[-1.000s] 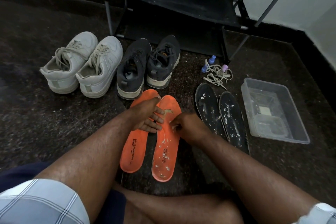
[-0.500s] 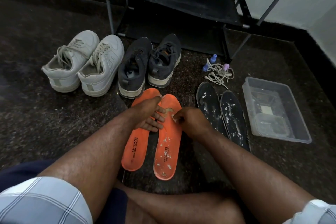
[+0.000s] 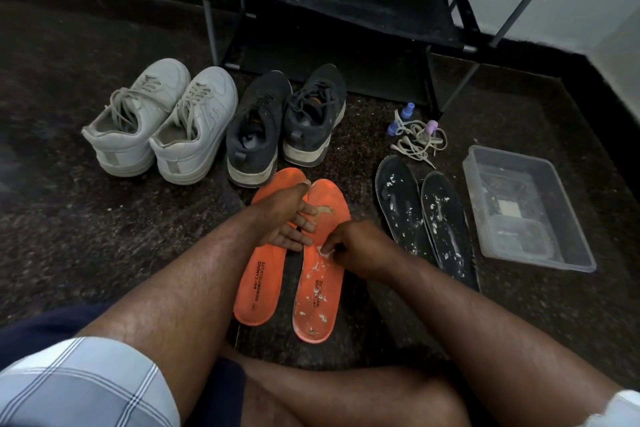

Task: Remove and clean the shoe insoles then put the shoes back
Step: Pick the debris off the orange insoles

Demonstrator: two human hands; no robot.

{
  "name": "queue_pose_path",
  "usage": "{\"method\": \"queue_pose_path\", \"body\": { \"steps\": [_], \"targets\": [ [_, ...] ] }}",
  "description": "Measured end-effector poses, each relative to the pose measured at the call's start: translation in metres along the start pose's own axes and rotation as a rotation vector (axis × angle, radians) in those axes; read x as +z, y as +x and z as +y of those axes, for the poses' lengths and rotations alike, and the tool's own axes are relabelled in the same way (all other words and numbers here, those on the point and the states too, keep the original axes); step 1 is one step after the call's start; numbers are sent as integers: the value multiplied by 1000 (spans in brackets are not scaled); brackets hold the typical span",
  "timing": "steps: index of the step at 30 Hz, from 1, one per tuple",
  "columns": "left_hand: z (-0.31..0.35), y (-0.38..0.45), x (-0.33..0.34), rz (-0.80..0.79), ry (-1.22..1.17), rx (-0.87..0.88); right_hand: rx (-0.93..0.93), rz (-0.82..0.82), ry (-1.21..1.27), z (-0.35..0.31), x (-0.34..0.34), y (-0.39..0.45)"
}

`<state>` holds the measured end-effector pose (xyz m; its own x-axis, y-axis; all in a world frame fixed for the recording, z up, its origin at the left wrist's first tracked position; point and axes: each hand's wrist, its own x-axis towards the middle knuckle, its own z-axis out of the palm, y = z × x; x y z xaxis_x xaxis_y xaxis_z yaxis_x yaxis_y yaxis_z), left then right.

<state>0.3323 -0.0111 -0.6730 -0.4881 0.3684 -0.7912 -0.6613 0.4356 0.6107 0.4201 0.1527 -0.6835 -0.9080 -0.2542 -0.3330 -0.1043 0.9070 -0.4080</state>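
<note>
Shoe rack (image 3: pixel 332 0) top cut off

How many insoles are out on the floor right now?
4. Two orange insoles lie side by side under the hands; two black insoles lie right of them, beside the clear tub. None appear hidden.

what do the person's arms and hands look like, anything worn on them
Both forearms are bare, with no watch, ring or glove visible on the left hand or the right hand. A white sleeve edge shows at the right arm's upper end. No sleeve shows on the left arm.
</note>
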Motion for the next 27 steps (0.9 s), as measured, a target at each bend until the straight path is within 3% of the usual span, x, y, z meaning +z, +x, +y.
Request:
{"method": "queue_pose_path", "body": {
  "steps": [4, 5, 10, 15, 19, 24, 27],
  "targets": [
    [-1, 1, -1, 4, 4, 9, 141, 279, 55, 16, -7, 9],
    [0, 1, -1, 4, 5, 9, 141, 286, 16, 16, -5, 10],
    [0, 1, -1, -2, 7, -5, -79, 91, -38, -1, 11, 7],
    [0, 1, -1, 9, 15, 3, 90, 289, -120, 12, 1, 20],
    [0, 0, -1, -12, 14, -5, -21, 141, -65, -4, 8, 14],
    [0, 0, -1, -15, 16, -1, 33, 254, 37, -6, 0, 18],
    [2, -2, 0, -8, 11, -1, -18, 136, -24, -15, 6, 14]
  ]
}}
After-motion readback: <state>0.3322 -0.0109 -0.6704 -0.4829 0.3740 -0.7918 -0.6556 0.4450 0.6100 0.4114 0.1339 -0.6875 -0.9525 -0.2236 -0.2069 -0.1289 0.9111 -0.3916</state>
